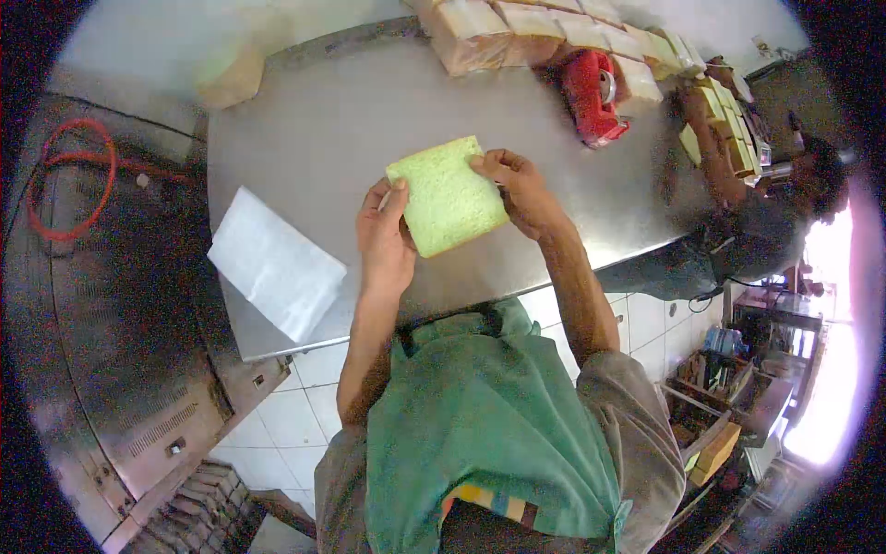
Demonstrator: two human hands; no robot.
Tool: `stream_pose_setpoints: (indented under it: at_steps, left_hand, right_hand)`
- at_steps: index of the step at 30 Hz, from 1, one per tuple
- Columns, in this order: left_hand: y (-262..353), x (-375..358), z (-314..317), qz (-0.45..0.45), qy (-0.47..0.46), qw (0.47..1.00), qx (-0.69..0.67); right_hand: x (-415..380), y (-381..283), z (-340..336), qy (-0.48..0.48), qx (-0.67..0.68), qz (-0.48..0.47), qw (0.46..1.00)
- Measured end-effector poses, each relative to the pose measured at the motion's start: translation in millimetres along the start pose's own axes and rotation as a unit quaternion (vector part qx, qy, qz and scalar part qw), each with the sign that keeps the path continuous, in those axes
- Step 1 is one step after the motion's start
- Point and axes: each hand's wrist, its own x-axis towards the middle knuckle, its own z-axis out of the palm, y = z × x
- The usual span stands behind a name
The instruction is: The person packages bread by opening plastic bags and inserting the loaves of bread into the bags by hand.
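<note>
Between my two hands is a square, light green slice of bread [449, 198] with a thin brown crust, held up over the metal table. My left hand [386, 235] grips its left edge, thumb on the face turned toward me. At the upper right corner, my right hand [521, 189] pinches the slice between thumb and fingers. The fingers behind the slice are partly hidden. A stack of white paper or plastic sheets [277, 263] lies on the table to the left of my left hand, apart from it.
Wrapped loaves [471, 37] line the far edge of the metal table [314, 129]. A red tape dispenser [591, 97] stands before them. At the right, another person [775, 222] is beside yellowish blocks [729, 120]. A red hose [113, 175] hangs at the left.
</note>
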Motion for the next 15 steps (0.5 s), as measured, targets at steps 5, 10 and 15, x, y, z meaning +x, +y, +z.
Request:
stream_pose_setpoints:
  at_steps: [5, 10, 15]
  left_hand:
    - [2.3, 5.8, -12.2, 0.007, 0.01, 1.0, 0.026]
    - [2.8, 8.5, -18.8, 0.027, -0.025, 0.997, 0.072]
    - [10.6, -0.6, -17.4, 0.023, 0.003, 0.993, 0.116]
  right_hand:
    - [-6.4, -1.3, 4.4, 0.013, -0.033, -0.033, 0.999]
    - [-3.6, -4.0, -5.1, 0.032, -0.166, -0.078, 0.983]
    - [0.6, 3.7, -12.7, -0.01, -0.122, -0.07, 0.99]
